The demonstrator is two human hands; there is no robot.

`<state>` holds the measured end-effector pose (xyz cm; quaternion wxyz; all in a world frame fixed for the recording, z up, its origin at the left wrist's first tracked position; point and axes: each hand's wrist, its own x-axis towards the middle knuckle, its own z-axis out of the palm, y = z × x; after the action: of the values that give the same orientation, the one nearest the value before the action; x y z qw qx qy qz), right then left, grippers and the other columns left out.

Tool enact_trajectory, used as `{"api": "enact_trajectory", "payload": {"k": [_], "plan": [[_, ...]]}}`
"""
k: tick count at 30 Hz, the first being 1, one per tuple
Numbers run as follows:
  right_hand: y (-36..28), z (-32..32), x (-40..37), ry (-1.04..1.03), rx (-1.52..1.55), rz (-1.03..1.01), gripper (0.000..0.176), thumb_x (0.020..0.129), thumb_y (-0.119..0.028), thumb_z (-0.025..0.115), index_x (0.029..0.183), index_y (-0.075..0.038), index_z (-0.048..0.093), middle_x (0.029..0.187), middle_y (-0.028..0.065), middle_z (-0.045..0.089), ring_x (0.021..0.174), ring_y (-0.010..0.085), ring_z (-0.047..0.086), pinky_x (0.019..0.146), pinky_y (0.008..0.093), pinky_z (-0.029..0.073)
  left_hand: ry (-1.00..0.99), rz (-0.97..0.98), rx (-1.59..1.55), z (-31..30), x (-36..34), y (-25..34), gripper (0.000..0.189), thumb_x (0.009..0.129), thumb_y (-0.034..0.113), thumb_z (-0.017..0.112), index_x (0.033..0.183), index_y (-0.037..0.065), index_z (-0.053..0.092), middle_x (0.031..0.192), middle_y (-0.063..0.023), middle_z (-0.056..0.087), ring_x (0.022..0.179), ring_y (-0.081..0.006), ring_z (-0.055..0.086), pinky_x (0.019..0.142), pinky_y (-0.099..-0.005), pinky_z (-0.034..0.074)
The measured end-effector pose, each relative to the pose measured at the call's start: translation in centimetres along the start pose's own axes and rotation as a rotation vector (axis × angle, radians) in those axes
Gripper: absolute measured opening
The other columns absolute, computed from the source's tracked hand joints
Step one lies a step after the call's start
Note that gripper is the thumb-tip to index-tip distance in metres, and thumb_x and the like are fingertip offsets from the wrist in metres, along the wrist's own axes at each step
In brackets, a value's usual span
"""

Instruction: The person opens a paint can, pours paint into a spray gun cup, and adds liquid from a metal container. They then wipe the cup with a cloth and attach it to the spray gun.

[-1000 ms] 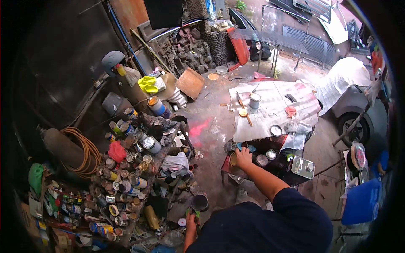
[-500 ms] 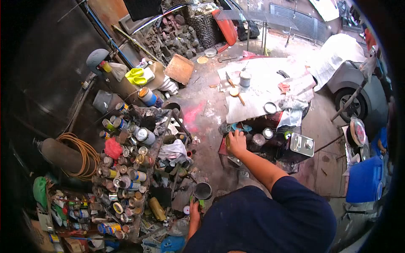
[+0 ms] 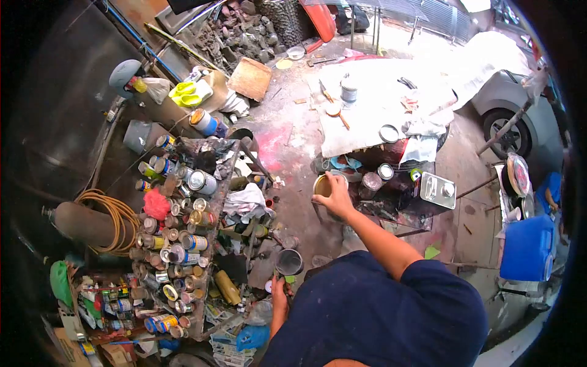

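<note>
My right hand [image 3: 334, 197] is closed around the rim of a small open can [image 3: 320, 186] with a yellowish inside. It is held at the near left corner of a low, dark work stand. Lower and to the left, my left hand [image 3: 279, 295] grips a dark grey cup [image 3: 289, 262], its mouth facing up; the fingers are partly hidden beneath it. Just right of the right hand stand a stained jar [image 3: 371, 181] and a small tin with a pale lid [image 3: 385, 171]. A rectangular metal can [image 3: 438, 191] is farther right.
A bench crowded with paint cans [image 3: 194, 243] lies to my left. Ahead, a white-covered surface [image 3: 367, 131] carries a tin [image 3: 348, 92] and a brush [image 3: 328, 92]. A blue container [image 3: 524, 251] and a car wheel [image 3: 507, 131] are at right.
My right hand has drawn the small can away from the stand's items, toward me, and more of its opening shows. The left hand still holds the grey cup. The camera view has shifted slightly.
</note>
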<state>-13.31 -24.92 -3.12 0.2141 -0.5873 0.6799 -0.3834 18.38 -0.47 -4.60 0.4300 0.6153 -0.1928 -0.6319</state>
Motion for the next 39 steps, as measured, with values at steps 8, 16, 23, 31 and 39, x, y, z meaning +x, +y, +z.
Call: {"api": "enact_trajectory", "payload": {"k": [8, 16, 23, 31, 39], "plan": [[2.3, -4.6, 11.9, 0.060, 1.279, 0.468, 0.065, 0.090, -0.046, 0.070, 0.140, -0.009, 0.051, 0.131, 0.0081, 0.055, 0.118, 0.0255, 0.055, 0.096, 0.0425, 0.044, 0.016, 0.018, 0.015, 1.4, -0.4, 1.5, 0.049, 0.098, 0.025, 0.056, 0.144, 0.008, 0.050, 0.077, -0.0029, 0.055, 0.061, -0.0134, 0.052, 0.055, -0.0283, 0.045], [8.1, -10.8, 21.8, 0.211, 1.521, 0.653, 0.061, 0.099, -0.053, 0.057, 0.142, -0.011, 0.045, 0.141, 0.0154, 0.047, 0.129, 0.0322, 0.049, 0.104, 0.0508, 0.044, -0.016, 0.124, -0.014, 4.0, 1.1, 1.7, 0.027, 0.097, 0.021, 0.056, 0.120, 0.008, 0.055, 0.079, -0.0031, 0.054, 0.062, -0.0143, 0.054, 0.056, -0.0290, 0.048], [7.4, -14.6, 14.5, 0.010, 0.997, 0.443, 0.072, 0.099, -0.040, 0.064, 0.153, 0.000, 0.039, 0.141, 0.0151, 0.055, 0.123, 0.0278, 0.059, 0.093, 0.0386, 0.051, 0.021, 0.172, 0.105, 11.4, 3.2, 5.2, 0.074, 0.097, 0.020, 0.057, 0.162, 0.004, 0.027, 0.086, -0.0028, 0.057, 0.077, -0.0126, 0.053, 0.070, -0.0291, 0.047], [9.0, -24.9, 1.6, 0.083, 0.025, -0.024, 0.042, 0.095, -0.017, 0.070, 0.132, 0.001, 0.061, 0.136, 0.0193, 0.058, 0.119, 0.0323, 0.062, 0.100, 0.0385, 0.049, -0.060, 0.274, 0.283, 21.2, 5.7, 8.3, 0.082, 0.095, 0.018, 0.062, 0.164, 0.004, 0.019, 0.090, -0.0021, 0.054, 0.078, -0.0119, 0.052, 0.068, -0.0282, 0.046], [14.4, -29.6, -2.2, 0.092, -0.376, -0.056, 0.043, 0.090, -0.016, 0.072, 0.129, -0.003, 0.062, 0.139, 0.0179, 0.057, 0.127, 0.0390, 0.054, 0.105, 0.0503, 0.042, -0.109, 0.126, 0.249, 26.1, 9.8, 7.4, 0.057, 0.093, 0.011, 0.073, 0.142, 0.003, 0.046, 0.087, -0.0019, 0.061, 0.071, -0.0127, 0.057, 0.064, -0.0306, 0.047]]}}
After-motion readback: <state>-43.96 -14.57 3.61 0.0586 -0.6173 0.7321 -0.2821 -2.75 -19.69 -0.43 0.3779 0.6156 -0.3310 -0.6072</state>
